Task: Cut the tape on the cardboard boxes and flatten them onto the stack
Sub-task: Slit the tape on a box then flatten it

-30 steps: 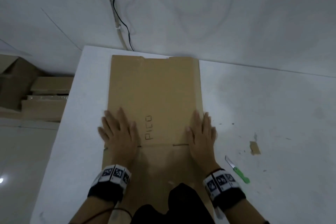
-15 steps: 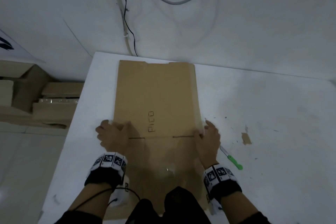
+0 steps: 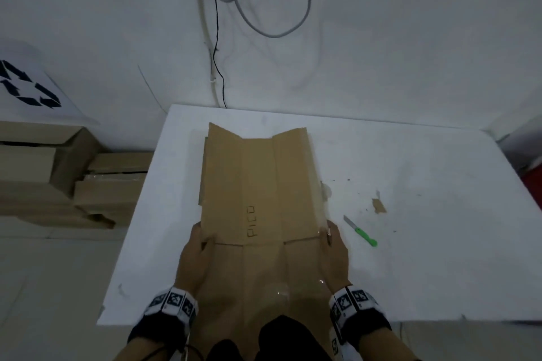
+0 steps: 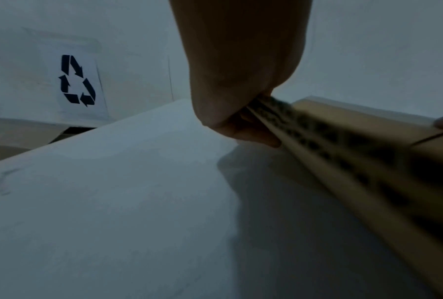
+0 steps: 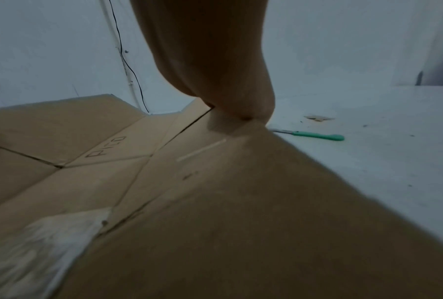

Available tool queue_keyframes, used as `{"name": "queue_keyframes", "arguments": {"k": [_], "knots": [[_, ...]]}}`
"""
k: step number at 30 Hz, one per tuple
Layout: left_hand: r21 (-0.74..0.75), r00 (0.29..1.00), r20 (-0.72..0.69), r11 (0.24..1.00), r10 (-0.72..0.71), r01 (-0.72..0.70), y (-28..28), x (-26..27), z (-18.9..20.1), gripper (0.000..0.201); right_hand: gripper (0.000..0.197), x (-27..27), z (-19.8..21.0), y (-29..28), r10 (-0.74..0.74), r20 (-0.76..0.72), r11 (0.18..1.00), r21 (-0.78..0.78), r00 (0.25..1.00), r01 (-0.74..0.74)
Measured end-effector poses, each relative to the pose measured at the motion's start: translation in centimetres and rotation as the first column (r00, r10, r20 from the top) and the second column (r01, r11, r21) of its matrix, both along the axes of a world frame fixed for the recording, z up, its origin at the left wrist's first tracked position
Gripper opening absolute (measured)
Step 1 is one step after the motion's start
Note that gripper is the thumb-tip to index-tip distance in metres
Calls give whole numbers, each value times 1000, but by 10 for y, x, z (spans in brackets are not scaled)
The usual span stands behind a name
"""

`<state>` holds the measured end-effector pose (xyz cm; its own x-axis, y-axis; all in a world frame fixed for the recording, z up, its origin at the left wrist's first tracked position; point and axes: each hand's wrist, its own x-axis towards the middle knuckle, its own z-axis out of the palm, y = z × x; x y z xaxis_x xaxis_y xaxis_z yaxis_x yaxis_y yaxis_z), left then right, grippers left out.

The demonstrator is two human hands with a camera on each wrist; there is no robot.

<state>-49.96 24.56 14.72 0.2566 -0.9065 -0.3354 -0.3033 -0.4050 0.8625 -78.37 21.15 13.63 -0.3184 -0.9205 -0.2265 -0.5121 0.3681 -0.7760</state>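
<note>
A flattened brown cardboard box (image 3: pixel 258 184) marked "PICO" is lifted off the white table (image 3: pixel 425 243), sagging along its middle. My left hand (image 3: pixel 196 252) grips its left edge, thumb on top and fingers underneath. In the left wrist view the left hand (image 4: pixel 241 113) pinches the layered box edge (image 4: pixel 343 153). My right hand (image 3: pixel 333 246) grips the right edge of the box (image 5: pixel 215 202) the same way. A green-handled knife (image 3: pixel 362 231) lies on the table just right of my right hand; the right wrist view shows the knife (image 5: pixel 315 135) there too.
A stack of flattened and folded cardboard boxes (image 3: pixel 88 184) sits on the floor left of the table, under a recycling sign (image 3: pixel 26 88). A scrap of brown tape (image 3: pixel 379 205) lies on the table beyond the knife. Cables (image 3: pixel 264 9) hang on the wall behind.
Both hands went from pressing flat on the box to gripping its side edges. The box has come up off the table and bends along its length.
</note>
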Motion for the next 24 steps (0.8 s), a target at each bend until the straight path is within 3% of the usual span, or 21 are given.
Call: {"name": "queue_keyframes", "arguments": {"k": [5, 13, 18, 24], "knots": [[-88, 1000, -21, 996, -17, 15, 12, -21, 23, 40, 41, -10, 23, 18, -51, -12, 997, -66, 999, 50], [-273, 995, -43, 959, -95, 80, -38, -93, 67, 35, 37, -81, 89, -6, -131, 35, 952, -274, 991, 135], [-344, 987, -77, 933, -143, 108, -72, -190, 79, 32, 34, -182, 103, -33, -196, 10, 921, -342, 981, 188], [-336, 973, -144, 933, -182, 125, -102, -348, 61, 31, 40, -346, 83, -61, -259, -79, 934, -276, 963, 229]]}}
